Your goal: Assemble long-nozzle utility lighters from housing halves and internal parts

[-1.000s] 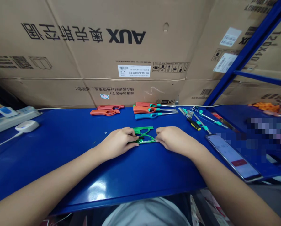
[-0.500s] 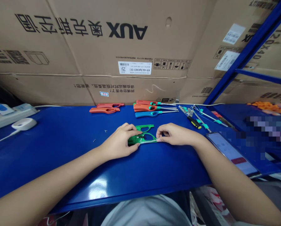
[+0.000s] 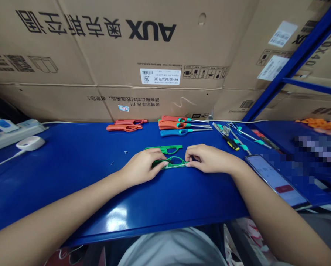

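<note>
My left hand is closed around the left part of a green lighter shell half, hiding much of it. A thin white wire runs along the shell's near edge, past its finger loop. At the shell's right tip, my right hand pinches the wire's end between thumb and fingers; the exact contact is small. Just beyond lies a second green shell half on the blue table, partly behind my left fingers. Small screws lie to the left of my left hand.
Orange shell halves and long-nozzle lighters, one with a blue handle, line the back. A screwdriver lies by metal tubes. A phone is at right; a power strip and white device sit left.
The left fingers have shifted slightly on the green shell half, and more of the second half shows behind them. The right hand keeps its pinch at the tip. The view has shifted slightly.
</note>
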Demonstrator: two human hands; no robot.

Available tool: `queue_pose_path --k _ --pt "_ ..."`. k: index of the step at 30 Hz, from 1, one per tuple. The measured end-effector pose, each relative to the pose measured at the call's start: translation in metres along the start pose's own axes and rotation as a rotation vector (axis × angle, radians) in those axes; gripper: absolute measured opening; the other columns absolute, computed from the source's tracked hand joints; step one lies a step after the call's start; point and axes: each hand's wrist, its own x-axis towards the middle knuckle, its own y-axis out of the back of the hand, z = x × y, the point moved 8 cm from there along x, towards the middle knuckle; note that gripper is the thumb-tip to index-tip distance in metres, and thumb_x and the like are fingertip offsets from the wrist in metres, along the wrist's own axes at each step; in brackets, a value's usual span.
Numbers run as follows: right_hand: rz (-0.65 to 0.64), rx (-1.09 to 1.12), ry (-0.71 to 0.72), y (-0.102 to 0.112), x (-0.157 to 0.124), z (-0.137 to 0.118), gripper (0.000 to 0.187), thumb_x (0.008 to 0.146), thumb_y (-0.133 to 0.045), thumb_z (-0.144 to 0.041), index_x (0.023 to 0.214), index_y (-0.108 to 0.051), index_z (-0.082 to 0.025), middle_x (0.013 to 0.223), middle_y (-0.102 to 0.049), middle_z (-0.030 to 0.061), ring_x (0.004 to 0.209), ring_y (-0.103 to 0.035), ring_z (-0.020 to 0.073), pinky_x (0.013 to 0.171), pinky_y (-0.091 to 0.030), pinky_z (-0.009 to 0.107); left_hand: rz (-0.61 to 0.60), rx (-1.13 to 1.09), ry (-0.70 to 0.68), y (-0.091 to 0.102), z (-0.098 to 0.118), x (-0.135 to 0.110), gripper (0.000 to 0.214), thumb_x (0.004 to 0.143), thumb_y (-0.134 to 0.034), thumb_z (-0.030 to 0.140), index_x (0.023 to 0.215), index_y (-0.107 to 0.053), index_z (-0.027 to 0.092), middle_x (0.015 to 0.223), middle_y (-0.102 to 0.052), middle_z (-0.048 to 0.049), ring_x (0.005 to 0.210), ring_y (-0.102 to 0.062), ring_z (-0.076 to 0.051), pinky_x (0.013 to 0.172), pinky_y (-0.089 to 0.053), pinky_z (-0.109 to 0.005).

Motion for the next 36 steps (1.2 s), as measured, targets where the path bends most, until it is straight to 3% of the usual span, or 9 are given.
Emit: queue_pose_path --k 4,9,14,20,26,36 --pt "0.053 -0.021 0.014 0.004 0.000 -0.004 0.009 0.086 -0.068 -0.021 0.094 -0.063 -0.020 0.091 -0.065 0.0009 0.075 -0.054 0.0131 0.065 -0.036 0.023 0.025 -0.020 0.020 0.005 0.002 0.000 0.015 0.095 -0.059 0.025 0.097 -0.072 0.019 0.093 -0.070 -0.0055 0.088 -0.067 -0.020 0.076 -0.051 -0.029" --pt "0.146 -0.030 0.143 0.006 0.001 -0.024 0.011 0.089 -0.062 -0.018 0.099 -0.063 -0.021 0.090 -0.063 0.0010 0.076 -0.055 0.0135 0.066 -0.037 0.023 0.025 -0.009 0.046 0.007 0.003 0.001 0.011 0.093 -0.061 0.022 0.089 -0.071 0.017 0.089 -0.069 -0.0047 0.082 -0.066 -0.019 0.069 -0.048 -0.027" --pt "0.136 -0.086 0.245 -0.008 0.006 -0.040 0.013 0.096 -0.058 -0.023 0.103 -0.068 -0.022 0.098 -0.068 0.0031 0.084 -0.062 0.0154 0.070 -0.039 0.025 0.017 -0.005 0.020 0.002 0.001 0.000 0.017 0.096 -0.058 0.026 0.098 -0.074 0.019 0.094 -0.072 -0.0055 0.089 -0.067 -0.020 0.077 -0.052 -0.029" --pt "0.148 -0.107 0.204 -0.018 0.013 -0.036 0.007 0.094 -0.061 -0.025 0.098 -0.066 -0.022 0.100 -0.065 0.0023 0.080 -0.060 0.0140 0.067 -0.038 0.024 0.040 0.080 -0.008 0.002 0.001 0.000 0.023 0.098 -0.055 0.030 0.106 -0.075 0.021 0.101 -0.071 -0.0068 0.095 -0.067 -0.021 0.081 -0.054 -0.031" --pt "0.214 0.072 0.170 -0.012 0.013 -0.031 0.002 0.091 -0.062 -0.022 0.091 -0.061 -0.020 0.087 -0.061 -0.0003 0.069 -0.052 0.0108 0.065 -0.038 0.022 0.040 0.065 -0.004 0.004 0.003 -0.001 0.023 0.096 -0.058 0.029 0.112 -0.073 0.021 0.105 -0.071 -0.0067 0.101 -0.067 -0.022 0.087 -0.054 -0.032" --pt "0.222 0.166 0.151 -0.012 0.019 -0.023 0.002 0.088 -0.062 -0.019 0.090 -0.061 -0.019 0.080 -0.060 -0.0020 0.063 -0.048 0.0093 0.063 -0.037 0.022 0.066 -0.051 0.007 0.002 -0.006 0.001 0.022 0.091 -0.069 0.039 0.102 -0.078 0.022 0.091 -0.074 -0.0049 0.085 -0.070 -0.019 0.072 -0.051 -0.026"
